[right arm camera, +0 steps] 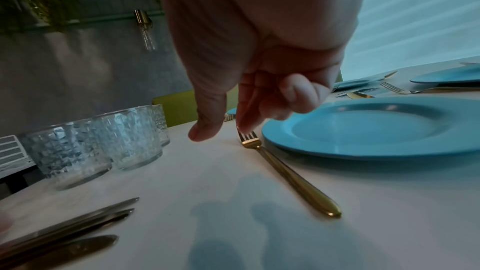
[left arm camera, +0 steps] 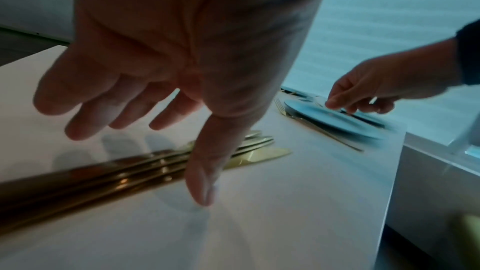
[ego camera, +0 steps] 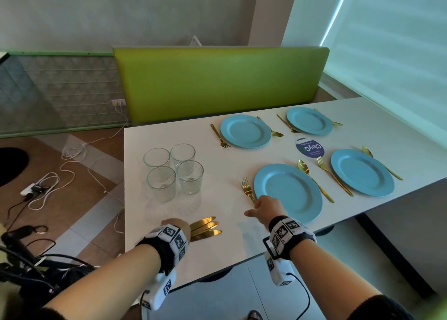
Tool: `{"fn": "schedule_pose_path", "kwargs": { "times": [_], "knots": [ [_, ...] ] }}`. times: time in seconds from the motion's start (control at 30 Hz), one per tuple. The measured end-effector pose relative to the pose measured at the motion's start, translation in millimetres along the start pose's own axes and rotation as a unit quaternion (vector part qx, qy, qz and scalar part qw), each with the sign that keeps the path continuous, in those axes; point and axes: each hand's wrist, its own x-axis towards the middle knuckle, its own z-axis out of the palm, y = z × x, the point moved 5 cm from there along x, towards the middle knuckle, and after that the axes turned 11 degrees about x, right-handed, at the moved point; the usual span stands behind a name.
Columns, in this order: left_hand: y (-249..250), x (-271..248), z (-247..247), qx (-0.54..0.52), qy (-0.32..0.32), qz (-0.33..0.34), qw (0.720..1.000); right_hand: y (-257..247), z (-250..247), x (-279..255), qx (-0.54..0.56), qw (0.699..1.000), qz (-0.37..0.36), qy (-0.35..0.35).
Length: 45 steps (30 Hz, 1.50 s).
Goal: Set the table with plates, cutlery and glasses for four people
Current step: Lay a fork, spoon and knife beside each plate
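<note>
Four blue plates sit on the white table (ego camera: 232,237), each with a gold fork and spoon beside it. My right hand (ego camera: 262,208) (right arm camera: 223,131) hovers at the left rim of the nearest plate (ego camera: 287,192) (right arm camera: 376,128). Its index fingertip touches the tines of the fork (ego camera: 248,189) (right arm camera: 285,174), which lies flat; the thumb stays apart and the other fingers are curled. My left hand (ego camera: 175,225) (left arm camera: 145,151) is spread over a row of gold knives (ego camera: 205,226) (left arm camera: 103,176) (right arm camera: 78,225), gripping none. Four clear glasses (ego camera: 173,169) (right arm camera: 91,147) stand grouped at the table's left.
A round purple sticker (ego camera: 310,148) lies between the plates. A green bench back (ego camera: 217,82) runs along the table's far side. Cables and a power strip (ego camera: 33,189) lie on the floor to the left. The table's near edge is just below my wrists.
</note>
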Motion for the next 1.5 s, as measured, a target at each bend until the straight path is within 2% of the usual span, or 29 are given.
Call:
{"fn": "schedule_pose_path", "kwargs": {
  "times": [0.1, 0.23, 0.63, 0.83, 0.97, 1.03, 1.1, 1.23, 1.33, 1.5],
  "knots": [
    [-0.2, 2.8, 12.9, 0.042, -0.003, -0.002, 0.999, 1.8, -3.4, -4.2, 0.003, 1.0, -0.001, 0.004],
    [-2.6, -1.9, 8.5, 0.013, 0.043, 0.005, 0.999, 5.1, 0.0, -10.2, -0.004, 1.0, -0.001, -0.008],
    [1.9, 6.4, 6.3, 0.039, 0.062, 0.027, 0.997, 4.5, 16.9, -14.8, -0.005, 1.0, -0.012, -0.025],
    [6.2, 19.0, 1.1, -0.012, 0.065, 0.035, 0.997, -8.9, 29.2, -14.4, 0.001, 0.999, -0.033, -0.043],
    [14.2, 21.6, -11.9, -0.131, 0.064, 0.04, 0.989, -22.4, 45.1, -15.2, 0.028, 0.995, -0.053, -0.086],
    [16.7, 22.6, -23.0, -0.231, 0.074, 0.033, 0.97, -29.6, 52.4, -16.0, 0.067, 0.989, -0.048, -0.121],
    [18.9, 25.0, -31.8, -0.337, 0.076, 0.022, 0.938, -36.7, 56.4, -17.4, 0.112, 0.981, -0.042, -0.151],
    [31.2, 33.4, -35.4, -0.524, 0.024, 0.022, 0.851, -47.0, 55.3, -17.7, 0.184, 0.967, -0.051, -0.168],
    [40.0, 37.3, -36.0, -0.593, -0.001, 0.03, 0.804, -47.5, 50.0, -15.9, 0.222, 0.963, -0.048, -0.148],
    [51.5, 41.4, -35.5, -0.645, -0.046, 0.037, 0.762, -44.5, 45.4, -12.6, 0.25, 0.958, -0.03, -0.135]
  ]
}}
